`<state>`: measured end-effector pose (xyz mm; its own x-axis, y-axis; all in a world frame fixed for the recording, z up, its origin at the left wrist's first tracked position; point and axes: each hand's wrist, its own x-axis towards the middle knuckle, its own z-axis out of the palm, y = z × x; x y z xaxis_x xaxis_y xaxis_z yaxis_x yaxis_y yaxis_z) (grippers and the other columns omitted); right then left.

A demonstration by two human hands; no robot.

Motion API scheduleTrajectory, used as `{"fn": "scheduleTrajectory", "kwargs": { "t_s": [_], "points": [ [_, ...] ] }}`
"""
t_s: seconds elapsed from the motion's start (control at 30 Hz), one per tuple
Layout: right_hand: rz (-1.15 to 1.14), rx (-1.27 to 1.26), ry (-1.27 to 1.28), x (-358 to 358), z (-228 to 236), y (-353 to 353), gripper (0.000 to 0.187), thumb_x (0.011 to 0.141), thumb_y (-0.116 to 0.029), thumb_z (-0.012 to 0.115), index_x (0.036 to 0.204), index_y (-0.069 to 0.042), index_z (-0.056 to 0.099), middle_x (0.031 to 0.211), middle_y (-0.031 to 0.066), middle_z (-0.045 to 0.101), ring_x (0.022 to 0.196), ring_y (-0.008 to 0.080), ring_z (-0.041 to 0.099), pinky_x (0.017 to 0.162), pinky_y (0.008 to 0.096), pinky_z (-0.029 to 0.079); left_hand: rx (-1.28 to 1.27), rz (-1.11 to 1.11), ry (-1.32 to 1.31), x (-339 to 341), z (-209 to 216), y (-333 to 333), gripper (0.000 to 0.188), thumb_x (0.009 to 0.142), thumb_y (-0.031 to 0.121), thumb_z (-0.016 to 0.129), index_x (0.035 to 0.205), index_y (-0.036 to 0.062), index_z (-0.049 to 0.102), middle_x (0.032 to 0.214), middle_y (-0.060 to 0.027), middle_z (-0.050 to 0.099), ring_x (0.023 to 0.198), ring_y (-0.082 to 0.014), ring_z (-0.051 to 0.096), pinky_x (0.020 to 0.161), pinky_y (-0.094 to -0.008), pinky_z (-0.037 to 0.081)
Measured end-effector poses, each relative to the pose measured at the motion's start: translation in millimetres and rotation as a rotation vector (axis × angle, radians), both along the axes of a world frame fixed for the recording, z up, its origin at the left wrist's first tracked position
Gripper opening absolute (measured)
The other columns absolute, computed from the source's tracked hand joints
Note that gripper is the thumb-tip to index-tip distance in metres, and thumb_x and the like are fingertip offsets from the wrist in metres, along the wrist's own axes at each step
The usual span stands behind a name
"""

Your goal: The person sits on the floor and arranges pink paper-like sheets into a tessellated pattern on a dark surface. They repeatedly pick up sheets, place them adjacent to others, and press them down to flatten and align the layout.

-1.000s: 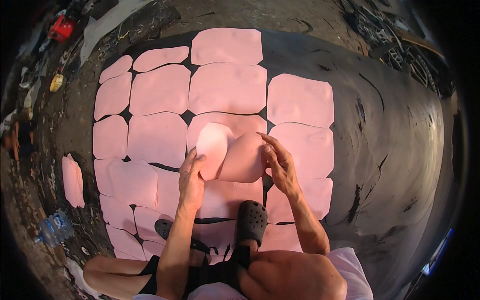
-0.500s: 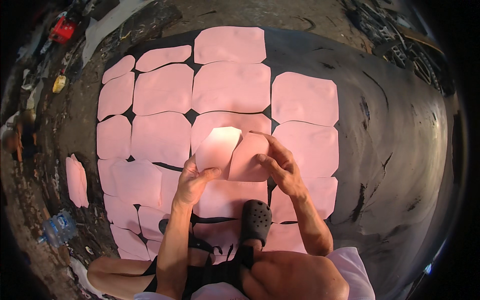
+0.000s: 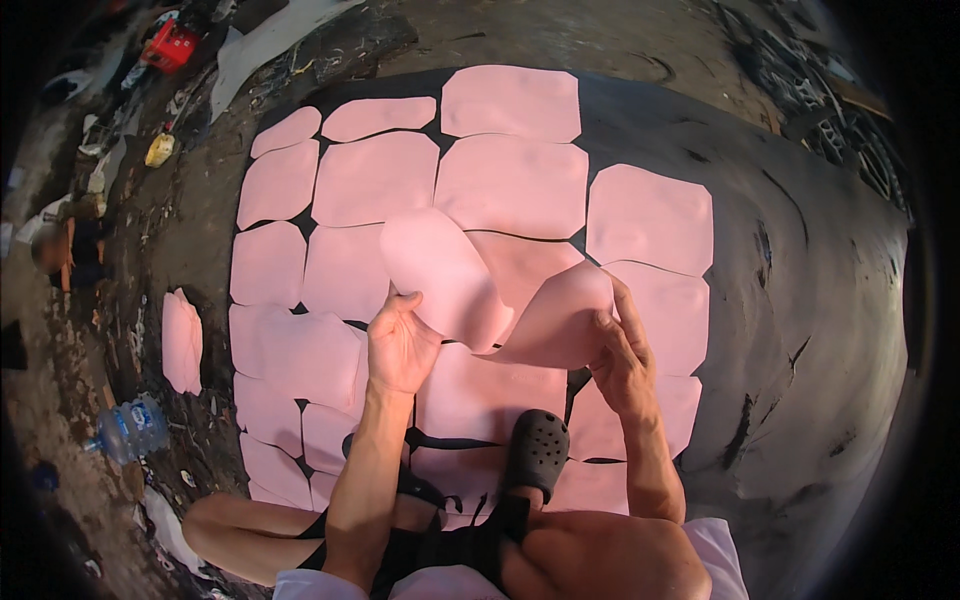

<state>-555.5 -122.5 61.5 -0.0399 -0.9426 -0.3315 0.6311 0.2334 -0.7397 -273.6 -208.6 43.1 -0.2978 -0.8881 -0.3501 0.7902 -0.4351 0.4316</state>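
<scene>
Black sheet [image 3: 800, 330] under pink pieces [image 3: 512, 187] — left hand [image 3: 403, 345], right hand [image 3: 625, 360] half-curled, gripping bent pink material [image 3: 440, 275].

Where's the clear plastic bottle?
In the head view, the bottle lies at lower left, on the ground left of the pink pieces, just below the pink bundle.

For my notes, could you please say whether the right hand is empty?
No, the right hand holds the edge of a curled pink sheet.
</scene>
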Motion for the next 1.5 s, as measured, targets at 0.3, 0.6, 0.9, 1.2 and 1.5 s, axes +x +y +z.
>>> {"fn": "scheduleTrajectory", "kwargs": {
  "t_s": [0.3, 0.6, 0.9, 1.2, 1.5],
  "points": [
    [0.334, 0.016, -0.155, 42, -5, 30, 0.065, 0.113, -0.012, 0.058, 0.174, -0.01, 0.035, 0.123, 0.0023, 0.064, 0.097, 0.0094, 0.058, 0.085, 0.0279, 0.048, 0.017, 0.016, -0.119, 55, -6, -30, 0.057, 0.101, 0.002, 0.061, 0.157, -0.0045, 0.051, 0.159, -0.0171, 0.06, 0.151, -0.0321, 0.056, 0.131, -0.0551, 0.039],
    [-0.041, -0.1, 1.273, 2, -98, 19, 0.078, 0.108, -0.017, 0.067, 0.176, -0.008, 0.029, 0.153, 0.0192, 0.061, 0.128, 0.0276, 0.067, 0.111, 0.044, 0.054, -0.281, -0.289, -0.5, 56, -5, -53, 0.067, 0.095, -0.009, 0.062, 0.159, 0.0073, 0.054, 0.145, -0.0102, 0.069, 0.127, -0.0243, 0.071, 0.109, -0.0408, 0.057],
    [0.29, -0.015, 0.257, -84, -48, 23, 0.046, 0.111, -0.019, 0.074, 0.15, 0.0, 0.058, 0.118, 0.0139, 0.079, 0.082, 0.0174, 0.077, 0.067, 0.0325, 0.064, -0.398, -1.271, -0.644, -76, -1, -30, 0.059, 0.096, 0.016, 0.081, 0.151, 0.0025, 0.064, 0.13, -0.0072, 0.074, 0.117, -0.0128, 0.066, 0.108, -0.0318, 0.052],
    [-0.246, 0.096, 0.855, -181, -92, -33, 0.05, 0.108, -0.014, 0.075, 0.149, 0.005, 0.054, 0.111, 0.0124, 0.078, 0.076, 0.0176, 0.077, 0.07, 0.0304, 0.063, 0.038, -0.477, -0.855, -158, -82, -81, 0.037, 0.094, 0.016, 0.09, 0.125, 0.0012, 0.076, 0.102, -0.0044, 0.078, 0.091, -0.0124, 0.073, 0.079, -0.0298, 0.062],
    [-0.231, 0.091, 1.217, -298, -105, -192, 0.041, 0.104, -0.023, 0.078, 0.138, -0.002, 0.068, 0.093, 0.0065, 0.074, 0.075, 0.0131, 0.072, 0.067, 0.0299, 0.06, -0.259, -0.263, -0.998, -278, -102, -239, 0.036, 0.088, 0.001, 0.092, 0.12, -0.0035, 0.074, 0.097, -0.0088, 0.08, 0.077, -0.0141, 0.073, 0.072, -0.026, 0.061]
  ]
}}
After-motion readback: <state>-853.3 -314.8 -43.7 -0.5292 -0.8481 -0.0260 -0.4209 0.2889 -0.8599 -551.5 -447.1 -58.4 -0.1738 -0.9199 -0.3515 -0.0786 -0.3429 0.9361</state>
